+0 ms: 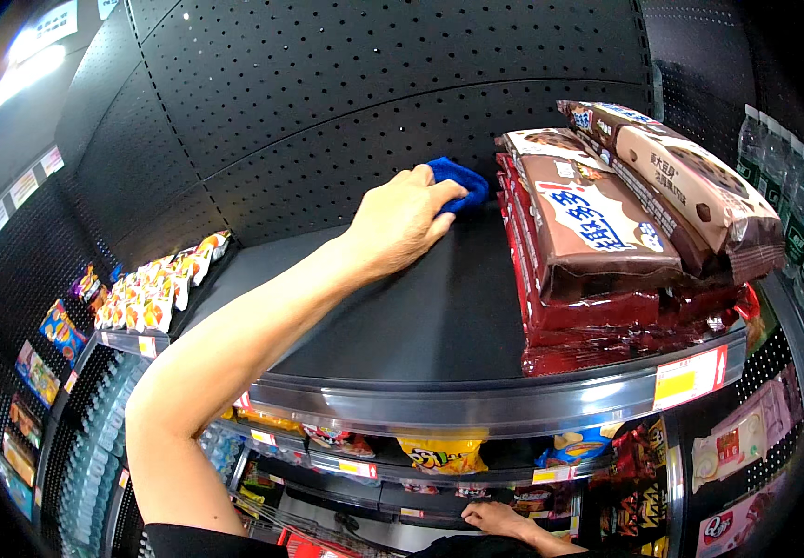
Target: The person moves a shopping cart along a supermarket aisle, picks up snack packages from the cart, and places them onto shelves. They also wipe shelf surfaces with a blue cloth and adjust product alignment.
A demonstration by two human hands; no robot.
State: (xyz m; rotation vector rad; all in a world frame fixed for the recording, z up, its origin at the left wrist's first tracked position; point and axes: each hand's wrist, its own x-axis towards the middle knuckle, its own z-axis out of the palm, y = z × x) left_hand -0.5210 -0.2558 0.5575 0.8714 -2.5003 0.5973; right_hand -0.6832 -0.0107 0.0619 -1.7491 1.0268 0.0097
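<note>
My left hand reaches across the black metal shelf to its back, its fingers closed around a blue cloth. The cloth lies against the foot of the perforated back panel, left of the stacked snack packs. Brown packs lie on top of dark red packs at the shelf's right side. Far below, my right hand is near the edge of a lower shelf, palm down; whether its fingers grip that edge is not clear.
A clear plastic price rail runs along the shelf front, with a price tag at right. Small snack packs stand at left. Lower shelves hold a yellow snack bag and others. Bottles stand far right; a wire cart is below.
</note>
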